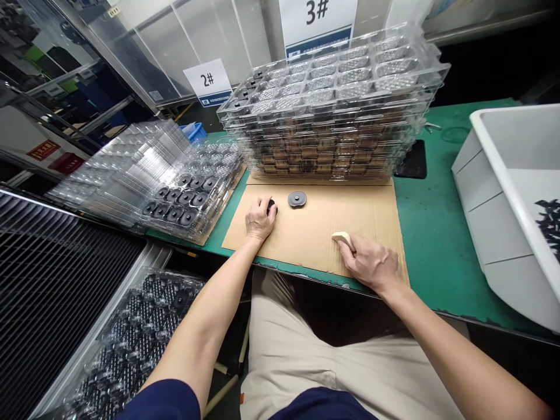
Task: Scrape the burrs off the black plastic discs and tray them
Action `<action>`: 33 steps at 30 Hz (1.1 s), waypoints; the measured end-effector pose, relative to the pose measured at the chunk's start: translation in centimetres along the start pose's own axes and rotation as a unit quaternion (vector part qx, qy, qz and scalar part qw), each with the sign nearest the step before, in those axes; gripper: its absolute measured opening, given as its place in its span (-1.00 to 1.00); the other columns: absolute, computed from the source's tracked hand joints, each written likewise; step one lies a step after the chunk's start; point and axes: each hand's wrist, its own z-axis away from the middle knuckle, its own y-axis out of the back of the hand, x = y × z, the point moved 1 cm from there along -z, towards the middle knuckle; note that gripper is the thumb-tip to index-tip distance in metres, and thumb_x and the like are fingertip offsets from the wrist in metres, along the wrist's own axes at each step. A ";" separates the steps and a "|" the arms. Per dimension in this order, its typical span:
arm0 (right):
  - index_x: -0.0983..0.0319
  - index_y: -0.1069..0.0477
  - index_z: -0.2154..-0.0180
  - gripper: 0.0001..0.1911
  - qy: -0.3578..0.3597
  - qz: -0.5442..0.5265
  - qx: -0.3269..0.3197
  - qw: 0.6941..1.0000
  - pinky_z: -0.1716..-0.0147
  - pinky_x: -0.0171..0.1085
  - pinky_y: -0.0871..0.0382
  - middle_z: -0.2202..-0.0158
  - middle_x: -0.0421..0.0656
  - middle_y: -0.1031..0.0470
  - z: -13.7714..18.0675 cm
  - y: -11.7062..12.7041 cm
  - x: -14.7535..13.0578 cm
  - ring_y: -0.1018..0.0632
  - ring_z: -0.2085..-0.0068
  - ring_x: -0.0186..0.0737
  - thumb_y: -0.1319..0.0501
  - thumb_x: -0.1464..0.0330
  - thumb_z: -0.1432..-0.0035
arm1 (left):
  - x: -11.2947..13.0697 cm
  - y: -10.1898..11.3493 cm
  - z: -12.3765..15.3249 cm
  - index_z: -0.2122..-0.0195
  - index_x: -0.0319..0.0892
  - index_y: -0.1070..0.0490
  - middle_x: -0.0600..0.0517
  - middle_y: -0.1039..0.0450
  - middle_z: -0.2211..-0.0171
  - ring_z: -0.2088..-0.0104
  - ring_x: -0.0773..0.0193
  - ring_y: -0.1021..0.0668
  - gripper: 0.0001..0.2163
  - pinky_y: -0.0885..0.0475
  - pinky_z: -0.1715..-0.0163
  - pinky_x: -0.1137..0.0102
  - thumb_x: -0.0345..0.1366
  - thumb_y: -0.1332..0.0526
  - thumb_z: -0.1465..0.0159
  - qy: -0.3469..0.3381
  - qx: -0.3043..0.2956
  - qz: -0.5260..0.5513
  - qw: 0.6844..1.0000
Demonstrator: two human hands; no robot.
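My left hand (259, 220) rests on the cardboard sheet (315, 233), fingers curled over a small black round part (272, 205) that mostly hides beneath them. A second black round disc (297, 199) lies free on the cardboard just right of it. My right hand (371, 262) sits near the cardboard's front edge, closed around a small cream-coloured block (342, 238) that sticks out past the fingers.
A tall stack of clear blister trays (332, 111) stands behind the cardboard. Left of it lie trays holding black parts (184, 201) and empty clear trays (118, 169). A grey bin (511, 204) sits right on the green mat (431, 233). Another parts tray (135, 344) is lower left.
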 end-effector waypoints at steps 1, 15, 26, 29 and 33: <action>0.25 -0.50 0.38 -0.48 0.000 -0.001 0.002 1.000 0.43 -0.26 0.23 0.53 -0.13 -0.39 0.0 0.0 0.0 -0.19 0.54 -0.35 -0.06 0.02 -0.40 | 0.0 0.0 0.0 -0.15 -0.10 -0.46 -0.13 -0.48 0.10 0.11 0.03 -0.57 -0.68 -0.43 0.20 0.28 -0.18 -0.17 -0.42 0.002 0.001 -0.001 1.000; 0.23 -0.50 0.40 -0.46 -0.004 -0.006 0.008 1.000 0.44 -0.27 0.23 0.55 -0.12 -0.39 0.0 -0.1 0.0 -0.18 0.54 -0.35 -0.02 0.01 -0.39 | 0.3 0.2 0.0 -0.08 -0.09 -0.48 -0.13 -0.51 0.09 0.07 0.00 -0.58 -0.71 -0.44 0.17 0.27 -0.14 -0.21 -0.40 0.008 0.000 0.003 1.000; 0.24 -0.47 0.42 -0.47 -0.003 -0.002 0.008 1.000 0.44 -0.26 0.23 0.54 -0.12 -0.39 -0.1 0.1 -0.1 -0.18 0.54 -0.35 -0.04 0.02 -0.40 | 0.2 0.1 0.0 -0.07 -0.08 -0.49 -0.13 -0.52 0.08 0.08 0.00 -0.58 -0.73 -0.44 0.19 0.26 -0.15 -0.20 -0.41 0.009 0.001 0.006 1.000; 0.24 -0.47 0.42 -0.48 -0.002 -0.004 0.007 1.000 0.43 -0.26 0.23 0.55 -0.14 -0.36 -0.1 0.2 -0.1 -0.17 0.54 -0.35 -0.04 0.02 -0.40 | 0.1 0.0 0.0 -0.07 -0.07 -0.49 -0.13 -0.52 0.08 0.09 0.00 -0.58 -0.73 -0.44 0.20 0.26 -0.15 -0.19 -0.42 0.011 0.001 0.006 1.000; 0.24 -0.46 0.42 -0.48 -0.001 -0.003 0.006 1.000 0.43 -0.25 0.23 0.56 -0.14 -0.35 -0.1 0.2 -0.2 -0.14 0.54 -0.36 -0.04 0.03 -0.40 | 0.1 -0.1 0.0 -0.07 -0.07 -0.49 -0.13 -0.51 0.07 0.08 0.00 -0.57 -0.73 -0.43 0.20 0.25 -0.16 -0.18 -0.42 0.013 0.000 0.008 1.000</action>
